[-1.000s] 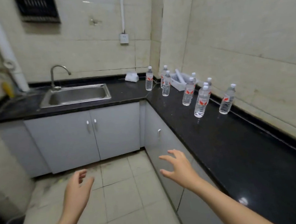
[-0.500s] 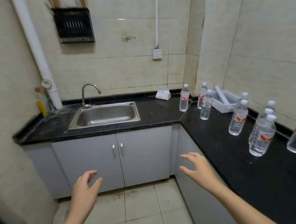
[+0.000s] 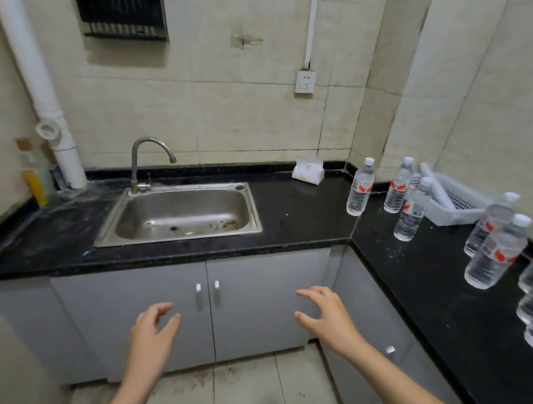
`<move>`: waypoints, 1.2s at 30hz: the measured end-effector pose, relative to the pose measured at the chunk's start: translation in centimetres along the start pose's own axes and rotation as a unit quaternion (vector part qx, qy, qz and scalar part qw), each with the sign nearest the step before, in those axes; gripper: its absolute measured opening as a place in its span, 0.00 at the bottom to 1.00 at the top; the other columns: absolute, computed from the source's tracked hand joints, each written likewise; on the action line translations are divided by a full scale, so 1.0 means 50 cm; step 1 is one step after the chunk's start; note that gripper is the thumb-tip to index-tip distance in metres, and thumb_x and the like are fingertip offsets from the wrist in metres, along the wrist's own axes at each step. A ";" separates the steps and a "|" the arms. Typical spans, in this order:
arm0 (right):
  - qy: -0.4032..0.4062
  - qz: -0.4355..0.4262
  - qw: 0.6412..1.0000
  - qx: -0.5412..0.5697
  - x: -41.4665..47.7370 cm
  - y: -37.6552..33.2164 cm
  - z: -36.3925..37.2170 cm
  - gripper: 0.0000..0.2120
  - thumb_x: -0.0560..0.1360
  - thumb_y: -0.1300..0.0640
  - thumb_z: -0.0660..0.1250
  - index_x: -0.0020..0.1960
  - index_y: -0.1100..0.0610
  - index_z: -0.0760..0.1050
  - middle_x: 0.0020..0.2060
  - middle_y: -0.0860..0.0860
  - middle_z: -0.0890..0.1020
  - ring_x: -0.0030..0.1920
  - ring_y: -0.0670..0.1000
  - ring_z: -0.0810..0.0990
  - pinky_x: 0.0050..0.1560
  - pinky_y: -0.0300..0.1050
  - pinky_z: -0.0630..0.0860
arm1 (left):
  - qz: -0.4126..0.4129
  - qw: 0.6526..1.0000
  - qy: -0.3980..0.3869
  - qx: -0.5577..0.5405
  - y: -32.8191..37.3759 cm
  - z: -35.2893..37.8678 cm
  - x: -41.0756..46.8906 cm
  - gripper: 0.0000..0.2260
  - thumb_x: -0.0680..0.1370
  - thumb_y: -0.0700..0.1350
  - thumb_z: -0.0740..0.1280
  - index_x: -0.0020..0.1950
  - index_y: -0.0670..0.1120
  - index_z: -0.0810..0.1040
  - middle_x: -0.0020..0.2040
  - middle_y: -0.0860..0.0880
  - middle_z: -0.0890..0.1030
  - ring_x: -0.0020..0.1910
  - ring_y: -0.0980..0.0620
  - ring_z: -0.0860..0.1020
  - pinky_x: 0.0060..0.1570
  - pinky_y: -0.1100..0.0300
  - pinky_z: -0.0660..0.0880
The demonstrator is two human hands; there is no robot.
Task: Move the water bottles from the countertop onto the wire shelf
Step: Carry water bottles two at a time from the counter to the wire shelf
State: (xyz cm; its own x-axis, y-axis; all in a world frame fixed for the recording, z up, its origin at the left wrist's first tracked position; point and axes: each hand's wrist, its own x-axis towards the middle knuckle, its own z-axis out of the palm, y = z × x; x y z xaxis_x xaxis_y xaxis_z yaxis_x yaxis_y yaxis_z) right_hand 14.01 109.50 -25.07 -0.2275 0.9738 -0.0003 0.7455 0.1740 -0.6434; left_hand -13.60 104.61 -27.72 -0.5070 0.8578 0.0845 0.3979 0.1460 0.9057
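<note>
Nearest, the left hand and right hand hang in front of the cupboard doors, fingers loosely spread and curled, holding nothing. Beyond them every water bottle in view stands on the black countertop along its right-hand run, so by my reckoning the moving has not begun. The closest bottles at the right edge are blurred and cut off, and no wire shelf shows.

Beige tiled walls. L-shaped black counter, steel sink, tap. Grey cabinets below. White pipe left corner; socket; pale tile floor.
</note>
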 end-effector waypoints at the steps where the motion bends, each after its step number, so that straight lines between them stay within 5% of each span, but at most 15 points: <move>1: 0.006 0.009 1.000 0.000 0.028 -0.001 0.001 0.21 0.74 0.53 0.65 0.66 0.52 0.68 0.65 0.54 0.68 0.68 0.52 0.63 0.65 0.39 0.59 | -0.004 1.000 -0.013 -0.010 0.003 0.015 0.037 0.10 0.74 0.37 0.65 0.55 0.37 0.76 0.57 0.37 0.76 0.58 0.40 0.73 0.57 0.50 0.67; 11: 0.088 0.157 0.984 0.006 0.177 0.026 -0.003 0.20 0.74 0.53 0.65 0.65 0.51 0.69 0.58 0.50 0.70 0.66 0.51 0.66 0.56 0.28 0.56 | 0.028 0.987 -0.152 -0.052 0.049 0.177 0.350 0.05 0.74 0.35 0.65 0.48 0.42 0.75 0.53 0.39 0.77 0.54 0.40 0.74 0.53 0.50 0.68; 21: 0.289 0.282 0.915 0.014 0.181 0.215 -0.194 0.17 0.71 0.57 0.69 0.59 0.54 0.75 0.57 0.53 0.76 0.62 0.52 0.72 0.58 0.36 0.63 | 0.110 0.938 -0.325 -0.046 0.241 0.543 0.358 0.08 0.72 0.35 0.67 0.51 0.38 0.78 0.47 0.43 0.76 0.47 0.47 0.74 0.49 0.59 0.65; 26: 0.322 0.285 0.902 0.042 0.277 0.334 -0.270 0.17 0.71 0.57 0.69 0.60 0.55 0.74 0.58 0.54 0.75 0.62 0.53 0.71 0.60 0.38 0.63 | 0.119 0.935 -0.333 -0.039 0.304 0.687 0.397 0.06 0.73 0.37 0.66 0.46 0.47 0.75 0.48 0.45 0.75 0.48 0.48 0.74 0.49 0.59 0.65; 36: 0.354 0.290 0.880 0.127 0.469 0.472 -0.321 0.27 0.70 0.59 0.70 0.66 0.57 0.65 0.57 0.48 0.64 0.63 0.53 0.70 0.63 0.42 0.65 | 0.008 0.947 -0.321 -0.025 0.304 0.898 0.445 0.08 0.73 0.37 0.66 0.50 0.45 0.75 0.51 0.43 0.77 0.52 0.46 0.75 0.51 0.58 0.66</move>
State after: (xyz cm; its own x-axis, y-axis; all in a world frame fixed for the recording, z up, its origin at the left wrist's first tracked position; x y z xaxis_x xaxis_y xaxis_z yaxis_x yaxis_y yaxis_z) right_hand 36.33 138.78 -27.99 0.6606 0.7500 0.0340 0.4223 -0.3337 -0.8428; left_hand 15.50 148.05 -30.70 0.0743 0.9850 -0.1558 0.3567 0.1197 0.9265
